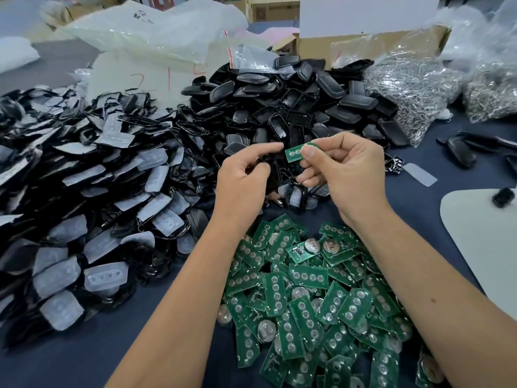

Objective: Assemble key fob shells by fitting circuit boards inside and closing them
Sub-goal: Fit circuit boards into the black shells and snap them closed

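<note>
My right hand (344,169) pinches a small green circuit board (294,154) between thumb and forefinger, above the table's middle. My left hand (246,177) is just left of it, fingers curled around a black shell part (264,161) that is mostly hidden in the palm; its forefinger tip almost touches the board's left end. A heap of green circuit boards (313,298) with coin cells lies below my wrists. A pile of black fob shell halves (279,107) rises behind my hands. A wide spread of black frames with clear button pads (84,197) covers the left.
Bags of metal key rings (414,88) lie at the far right beside a cardboard box (363,43). Clear plastic bags (156,37) are heaped at the back. A white board (481,247) holding a small black piece (503,197) sits at the right edge. Loose shells (461,152) lie nearby.
</note>
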